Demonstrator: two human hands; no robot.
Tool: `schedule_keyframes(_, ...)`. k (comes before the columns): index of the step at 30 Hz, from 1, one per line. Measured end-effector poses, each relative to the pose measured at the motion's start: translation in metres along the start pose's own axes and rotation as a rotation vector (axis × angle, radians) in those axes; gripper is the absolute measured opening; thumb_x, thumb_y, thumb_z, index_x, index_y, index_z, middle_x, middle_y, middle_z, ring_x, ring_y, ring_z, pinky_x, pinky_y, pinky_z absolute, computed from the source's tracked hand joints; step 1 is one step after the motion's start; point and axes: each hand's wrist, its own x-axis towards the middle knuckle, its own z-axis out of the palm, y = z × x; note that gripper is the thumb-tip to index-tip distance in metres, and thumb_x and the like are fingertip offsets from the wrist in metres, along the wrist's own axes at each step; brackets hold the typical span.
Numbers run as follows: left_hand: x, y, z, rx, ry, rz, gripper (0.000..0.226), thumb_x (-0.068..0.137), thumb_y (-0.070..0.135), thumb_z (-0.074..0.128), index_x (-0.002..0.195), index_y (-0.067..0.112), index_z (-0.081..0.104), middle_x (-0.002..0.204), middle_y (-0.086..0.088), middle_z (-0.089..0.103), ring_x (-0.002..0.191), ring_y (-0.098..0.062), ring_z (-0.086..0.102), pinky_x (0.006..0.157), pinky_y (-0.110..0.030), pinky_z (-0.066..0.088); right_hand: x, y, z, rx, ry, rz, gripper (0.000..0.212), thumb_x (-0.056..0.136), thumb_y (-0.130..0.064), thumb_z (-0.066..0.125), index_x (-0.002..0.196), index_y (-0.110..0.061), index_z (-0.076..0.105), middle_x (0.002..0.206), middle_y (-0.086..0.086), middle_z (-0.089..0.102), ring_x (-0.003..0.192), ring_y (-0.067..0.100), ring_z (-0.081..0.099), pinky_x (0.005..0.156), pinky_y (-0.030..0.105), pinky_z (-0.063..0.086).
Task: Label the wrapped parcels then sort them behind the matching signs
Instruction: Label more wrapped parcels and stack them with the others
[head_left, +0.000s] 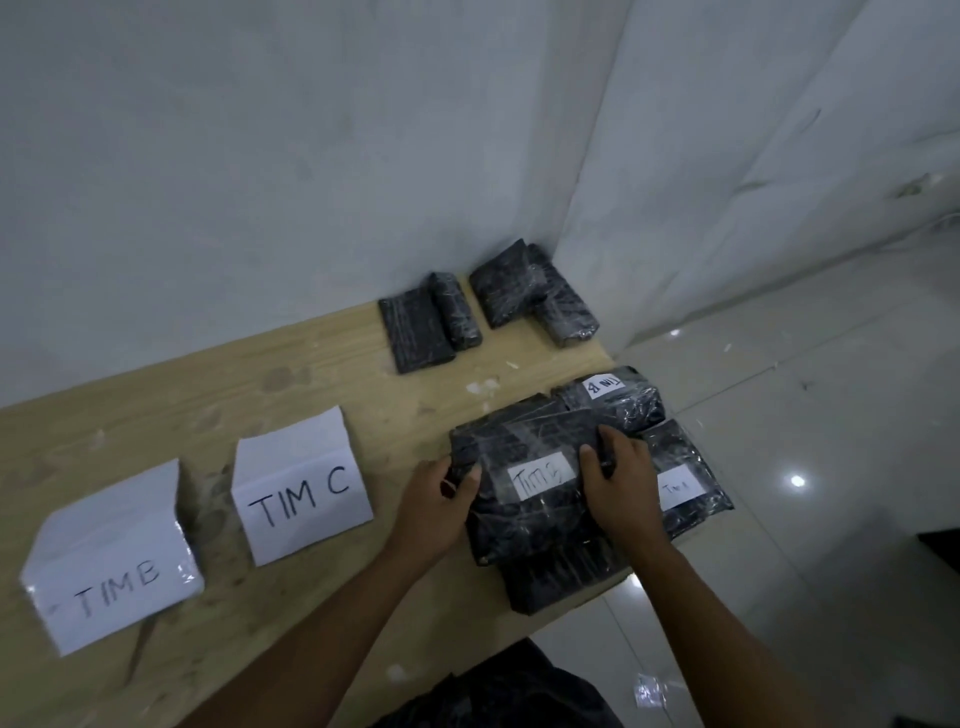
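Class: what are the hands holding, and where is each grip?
The top parcel, marked TIM C: the left hand grips its left edge, the right hand its right side.

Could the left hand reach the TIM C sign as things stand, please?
Probably yes: only bare table lies between the left hand and the TIM C sign, though it now grips the parcel.
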Motion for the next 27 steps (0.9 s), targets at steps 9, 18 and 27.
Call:
schedule_keyframes(9, 0.013, 0.005, 0.035, 0.175, -0.017, 0.038, 0.045, 0.088, 0.045, 0.062, 0.126, 0.022, 0.055, 0.117, 0.006, 0.063, 0.093, -0.007, 0.057, 0.076, -0.018, 0.044, 0.025, 0.038, -0.006, -0.141, -0.078, 0.024, 0.045, 0.096, -0.029, 0.053, 0.136, -0.008, 0.045, 0.133, 0.016, 0.045, 0.116, 0.031, 0.051, 0.098, 0.044, 0.046)
schedule_keyframes(18, 0.026, 0.0, 0.032, 0.328, 0.091, -0.034, 0.062, 0.082, 0.056, 0.062, 0.128, 0.018, 0.046, 0.121, -0.001, 0.046, 0.113, -0.017, 0.045, 0.085, -0.022, 0.037, 0.044, 0.04, -0.001, -0.177, -0.036, -0.078, 0.034, 0.089, -0.029, 0.063, 0.118, -0.01, 0.056, 0.116, 0.013, 0.052, 0.104, 0.029, 0.053, 0.091, 0.047, 0.047)
schedule_keyframes(27, 0.07, 0.033, 0.014, 0.246, 0.144, 0.031, 0.054, 0.09, 0.047, 0.057, 0.132, 0.015, 0.046, 0.124, -0.001, 0.047, 0.114, -0.018, 0.05, 0.091, -0.027, 0.044, 0.13, -0.009, 0.017, -0.082, -0.143, -0.222, 0.031, 0.09, -0.02, 0.062, 0.117, -0.004, 0.056, 0.12, 0.016, 0.051, 0.107, 0.029, 0.05, 0.088, 0.035, 0.045)
